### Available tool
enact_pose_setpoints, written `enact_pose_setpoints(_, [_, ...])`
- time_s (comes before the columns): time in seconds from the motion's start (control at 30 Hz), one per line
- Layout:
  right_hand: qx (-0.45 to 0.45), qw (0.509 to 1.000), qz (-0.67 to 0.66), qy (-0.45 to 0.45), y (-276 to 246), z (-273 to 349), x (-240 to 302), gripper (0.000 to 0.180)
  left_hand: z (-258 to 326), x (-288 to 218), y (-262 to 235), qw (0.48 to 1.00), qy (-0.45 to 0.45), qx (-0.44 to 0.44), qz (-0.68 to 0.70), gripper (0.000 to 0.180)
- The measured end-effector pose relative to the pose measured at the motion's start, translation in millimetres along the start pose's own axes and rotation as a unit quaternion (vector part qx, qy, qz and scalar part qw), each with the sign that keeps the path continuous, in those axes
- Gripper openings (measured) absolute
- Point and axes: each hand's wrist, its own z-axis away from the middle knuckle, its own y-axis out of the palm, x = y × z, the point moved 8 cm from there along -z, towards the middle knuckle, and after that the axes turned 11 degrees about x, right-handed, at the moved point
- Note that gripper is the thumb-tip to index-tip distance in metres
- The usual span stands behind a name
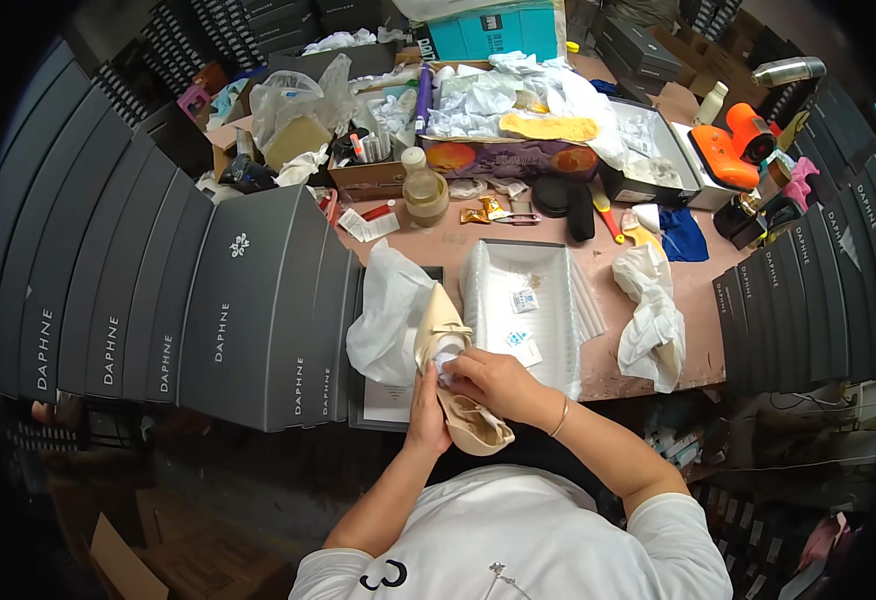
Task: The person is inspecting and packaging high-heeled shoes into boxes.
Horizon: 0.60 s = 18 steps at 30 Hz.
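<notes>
Pointed beige shoe with bow, toe forward

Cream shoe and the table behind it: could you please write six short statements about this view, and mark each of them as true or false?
1. The left hand holds the cream shoe. True.
2. The shoe has a round toe. False: the toe is pointed.
3. The right hand is at the shoe's opening. True.
4. The capped bottle stands left of the blue cloth. True.
5. The bottle lies on its side. False: it stands upright.
6. The right wrist is bare. False: a bracelet is on it.
</notes>
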Motion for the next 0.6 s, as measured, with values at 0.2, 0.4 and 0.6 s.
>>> enact_pose_setpoints(0.2, [-0.183,0.982,0.036,0.032,-14,7,-12,0.067,0,-3,7,0.998,-0.035,0.031,-0.035,0.04])
enact_pose_setpoints(0.4, [-0.154,0.954,-0.202,0.158,15,4,-55,0.058,16,-8,40,0.992,0.036,0.017,-0.124,0.034])
enact_pose_setpoints(0.6, [-0.034,0.939,-0.311,0.144,-27,-10,-51,0.069,-13,-26,35,0.993,-0.073,0.03,0.09,0.026])
